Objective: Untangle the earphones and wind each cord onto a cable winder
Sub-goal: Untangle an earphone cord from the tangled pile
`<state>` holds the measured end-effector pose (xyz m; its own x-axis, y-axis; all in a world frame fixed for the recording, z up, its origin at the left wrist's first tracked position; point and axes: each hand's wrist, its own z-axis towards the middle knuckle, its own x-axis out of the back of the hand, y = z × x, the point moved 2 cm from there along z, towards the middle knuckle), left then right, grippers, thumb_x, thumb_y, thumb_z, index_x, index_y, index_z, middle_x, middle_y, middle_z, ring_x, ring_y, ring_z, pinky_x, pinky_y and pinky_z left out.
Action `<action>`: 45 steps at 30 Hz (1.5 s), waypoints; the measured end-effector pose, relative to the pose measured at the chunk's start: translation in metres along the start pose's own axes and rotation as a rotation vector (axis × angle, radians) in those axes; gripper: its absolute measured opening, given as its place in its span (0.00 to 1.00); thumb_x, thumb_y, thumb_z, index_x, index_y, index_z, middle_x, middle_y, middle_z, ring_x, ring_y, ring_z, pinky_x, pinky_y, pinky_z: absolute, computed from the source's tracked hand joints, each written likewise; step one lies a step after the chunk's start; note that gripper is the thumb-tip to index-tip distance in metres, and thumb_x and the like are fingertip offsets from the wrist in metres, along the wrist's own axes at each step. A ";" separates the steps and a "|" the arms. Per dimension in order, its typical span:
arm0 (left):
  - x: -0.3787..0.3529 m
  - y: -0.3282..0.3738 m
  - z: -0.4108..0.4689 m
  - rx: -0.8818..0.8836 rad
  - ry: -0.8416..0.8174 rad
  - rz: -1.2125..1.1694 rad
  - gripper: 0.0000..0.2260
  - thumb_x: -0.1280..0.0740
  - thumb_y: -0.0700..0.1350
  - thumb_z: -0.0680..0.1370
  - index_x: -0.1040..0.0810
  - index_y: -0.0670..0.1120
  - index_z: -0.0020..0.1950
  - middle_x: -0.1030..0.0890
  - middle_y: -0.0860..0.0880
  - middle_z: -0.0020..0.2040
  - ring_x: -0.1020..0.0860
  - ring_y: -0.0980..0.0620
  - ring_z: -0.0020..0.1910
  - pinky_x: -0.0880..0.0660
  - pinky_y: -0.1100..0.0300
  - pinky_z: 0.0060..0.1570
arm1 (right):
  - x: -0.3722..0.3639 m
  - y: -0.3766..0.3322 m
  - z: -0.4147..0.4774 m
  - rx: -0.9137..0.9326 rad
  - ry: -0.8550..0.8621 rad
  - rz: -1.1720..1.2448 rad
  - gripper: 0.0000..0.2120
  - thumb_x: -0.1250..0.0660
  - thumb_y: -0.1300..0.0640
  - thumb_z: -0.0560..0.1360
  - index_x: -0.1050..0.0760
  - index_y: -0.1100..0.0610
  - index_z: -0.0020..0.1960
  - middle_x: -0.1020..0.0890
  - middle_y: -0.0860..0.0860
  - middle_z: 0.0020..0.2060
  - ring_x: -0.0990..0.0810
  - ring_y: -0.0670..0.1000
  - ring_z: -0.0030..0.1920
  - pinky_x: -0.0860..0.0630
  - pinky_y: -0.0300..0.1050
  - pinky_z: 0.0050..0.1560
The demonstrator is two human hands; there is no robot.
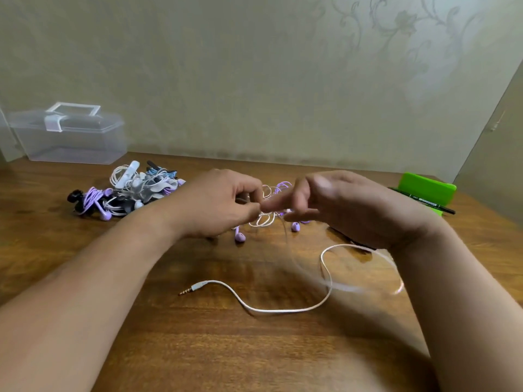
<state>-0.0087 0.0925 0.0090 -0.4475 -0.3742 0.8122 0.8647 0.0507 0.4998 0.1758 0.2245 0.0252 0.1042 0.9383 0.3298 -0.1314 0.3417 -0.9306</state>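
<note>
My left hand (218, 203) and my right hand (345, 205) meet above the middle of the wooden table. The left fingers pinch a small grey piece with white cord at it; what the piece is I cannot tell. The right fingers pinch the white cord (283, 309), which runs down in a blurred loop and across the table to its jack plug (192, 288). Behind the hands lies a tangle of white and purple cords (271, 190), with purple earbuds (240, 236) below it.
A pile of wound earphones in purple, white, black and blue (130, 190) lies at the left. A clear plastic box (68, 134) stands at the back left by the wall. A green holder (424, 189) with a black pen (433, 205) sits at the right edge.
</note>
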 end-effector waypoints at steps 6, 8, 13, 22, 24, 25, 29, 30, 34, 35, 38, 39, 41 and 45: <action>-0.013 0.002 0.002 -0.069 -0.012 -0.108 0.05 0.32 0.40 0.77 0.20 0.50 0.48 0.20 0.49 0.38 0.17 0.46 0.36 0.16 0.49 0.35 | -0.018 0.029 0.025 -0.239 0.261 -0.417 0.19 0.35 0.41 0.83 0.21 0.58 0.52 0.15 0.53 0.40 0.14 0.53 0.40 0.17 0.52 0.47; -0.013 0.001 0.003 -0.058 0.013 -0.158 0.05 0.30 0.40 0.79 0.23 0.49 0.49 0.19 0.47 0.40 0.18 0.45 0.36 0.18 0.55 0.30 | -0.017 0.024 0.023 -0.185 0.290 -0.373 0.16 0.36 0.48 0.85 0.19 0.58 0.48 0.20 0.48 0.31 0.21 0.49 0.32 0.20 0.47 0.38; 0.000 -0.010 0.005 0.062 -0.003 -0.417 0.07 0.31 0.45 0.83 0.22 0.42 0.50 0.23 0.44 0.32 0.19 0.37 0.33 0.26 0.57 0.33 | 0.009 0.013 0.021 -0.023 0.852 -0.006 0.15 0.36 0.60 0.80 0.26 0.57 0.34 0.30 0.47 0.25 0.32 0.51 0.30 0.26 0.43 0.34; 0.004 -0.007 0.004 -0.006 0.067 -0.385 0.07 0.33 0.45 0.83 0.16 0.47 0.50 0.24 0.55 0.30 0.25 0.57 0.33 0.28 0.62 0.38 | 0.006 0.025 0.022 -0.191 0.752 -0.457 0.13 0.39 0.52 0.81 0.18 0.58 0.52 0.15 0.52 0.50 0.20 0.50 0.51 0.26 0.48 0.53; -0.001 -0.006 0.004 -0.025 0.031 -0.329 0.06 0.31 0.47 0.82 0.15 0.49 0.49 0.20 0.45 0.37 0.25 0.57 0.37 0.26 0.60 0.40 | -0.004 0.018 0.024 -0.098 0.754 -0.468 0.13 0.41 0.50 0.84 0.19 0.53 0.58 0.16 0.47 0.53 0.21 0.45 0.54 0.24 0.41 0.51; -0.003 -0.006 0.004 -0.029 0.011 -0.322 0.06 0.30 0.48 0.82 0.15 0.49 0.48 0.20 0.40 0.40 0.24 0.54 0.38 0.24 0.58 0.39 | -0.009 0.016 0.024 -0.062 0.721 -0.442 0.13 0.40 0.47 0.85 0.20 0.50 0.59 0.17 0.45 0.52 0.20 0.43 0.52 0.24 0.38 0.46; -0.013 -0.005 0.004 -0.055 -0.026 -0.330 0.03 0.32 0.44 0.83 0.18 0.49 0.51 0.18 0.44 0.39 0.20 0.45 0.37 0.18 0.48 0.38 | -0.024 0.027 0.031 -0.086 0.500 -0.423 0.16 0.39 0.41 0.84 0.23 0.51 0.62 0.17 0.45 0.41 0.17 0.45 0.40 0.22 0.45 0.42; -0.014 -0.004 0.004 -0.042 -0.009 -0.341 0.03 0.33 0.41 0.83 0.20 0.48 0.52 0.20 0.45 0.37 0.22 0.43 0.34 0.18 0.50 0.34 | -0.026 0.031 0.033 -0.106 0.467 -0.426 0.16 0.38 0.41 0.84 0.23 0.52 0.60 0.19 0.45 0.37 0.19 0.44 0.34 0.21 0.48 0.37; -0.011 -0.008 0.004 0.006 0.018 -0.309 0.08 0.31 0.36 0.79 0.25 0.47 0.54 0.20 0.46 0.40 0.19 0.38 0.37 0.19 0.51 0.33 | -0.017 0.035 0.035 -0.092 0.508 -0.511 0.13 0.31 0.43 0.81 0.20 0.53 0.52 0.19 0.47 0.37 0.25 0.42 0.35 0.26 0.49 0.37; -0.009 -0.009 0.004 0.009 0.010 -0.288 0.08 0.30 0.37 0.79 0.24 0.48 0.53 0.19 0.47 0.43 0.18 0.38 0.39 0.19 0.52 0.34 | -0.014 0.034 0.034 -0.076 0.540 -0.464 0.12 0.30 0.45 0.81 0.19 0.54 0.50 0.18 0.52 0.38 0.25 0.45 0.35 0.26 0.50 0.38; -0.007 -0.007 0.003 0.048 0.008 -0.307 0.00 0.31 0.41 0.82 0.21 0.46 0.52 0.18 0.50 0.41 0.17 0.46 0.34 0.25 0.64 0.29 | -0.003 0.036 0.030 -0.088 0.647 -0.325 0.12 0.30 0.48 0.82 0.20 0.56 0.45 0.24 0.45 0.28 0.30 0.44 0.29 0.32 0.42 0.33; -0.008 -0.007 0.003 0.063 0.007 -0.348 0.03 0.32 0.41 0.82 0.20 0.43 0.52 0.18 0.50 0.39 0.19 0.50 0.31 0.26 0.65 0.27 | -0.002 0.036 0.030 -0.104 0.660 -0.316 0.13 0.30 0.47 0.82 0.20 0.55 0.45 0.25 0.43 0.27 0.31 0.44 0.28 0.33 0.42 0.34; -0.008 -0.004 0.003 0.077 0.015 -0.427 0.05 0.33 0.42 0.83 0.19 0.41 0.51 0.19 0.46 0.38 0.22 0.51 0.31 0.25 0.64 0.27 | -0.004 0.036 0.029 -0.118 0.622 -0.301 0.12 0.30 0.46 0.81 0.19 0.54 0.48 0.22 0.42 0.30 0.28 0.44 0.28 0.30 0.44 0.32; -0.013 -0.002 0.005 0.051 0.010 -0.439 0.06 0.33 0.42 0.83 0.19 0.42 0.50 0.24 0.44 0.37 0.24 0.46 0.33 0.21 0.58 0.31 | -0.014 0.034 0.030 -0.118 0.477 -0.311 0.11 0.29 0.47 0.81 0.20 0.56 0.51 0.20 0.51 0.37 0.24 0.50 0.32 0.25 0.45 0.32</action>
<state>-0.0057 0.1015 -0.0012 -0.7673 -0.3797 0.5167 0.5808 -0.0698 0.8111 0.1398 0.2247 -0.0058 0.5563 0.6576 0.5079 0.0841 0.5635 -0.8218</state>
